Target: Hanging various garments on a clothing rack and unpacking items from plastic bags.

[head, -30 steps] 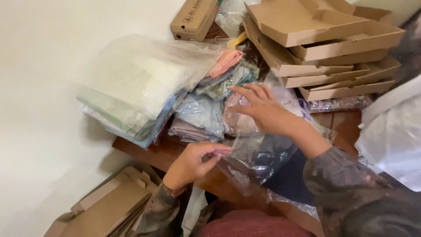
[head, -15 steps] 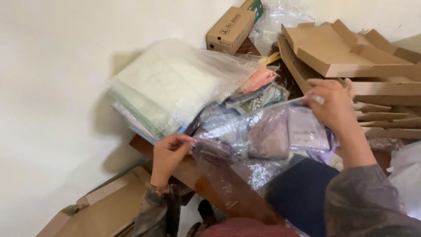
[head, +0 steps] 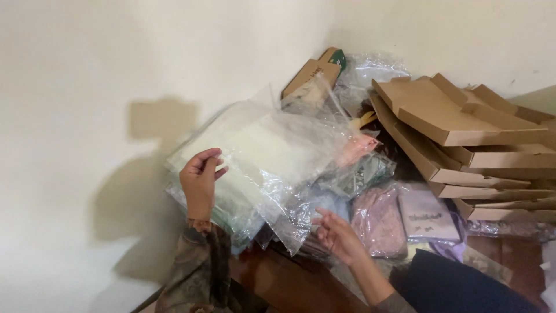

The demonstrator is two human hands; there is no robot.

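Note:
My left hand (head: 200,178) pinches the left edge of a large empty clear plastic bag (head: 289,150), which hangs raised in front of a stack of bagged pale green and white cloths (head: 231,200). Lower down, my right hand (head: 339,235) has its fingers apart at the bag's bottom corner, and I cannot tell whether it grips it. Beside that hand lie a bagged pink cloth (head: 382,223) and a bagged lilac cloth (head: 425,217) on a dark wooden table (head: 278,278).
A stack of flat brown cardboard boxes (head: 457,139) leans at the right. A small brown carton (head: 310,75) and crumpled clear plastic (head: 373,69) sit in the corner by the cream wall. A dark blue cloth (head: 457,287) lies at the bottom right.
My right hand has left the pink and lilac packets on the pile and dropped towards the clear bag's lower corner. My left hand has raised the bag in front of the stack.

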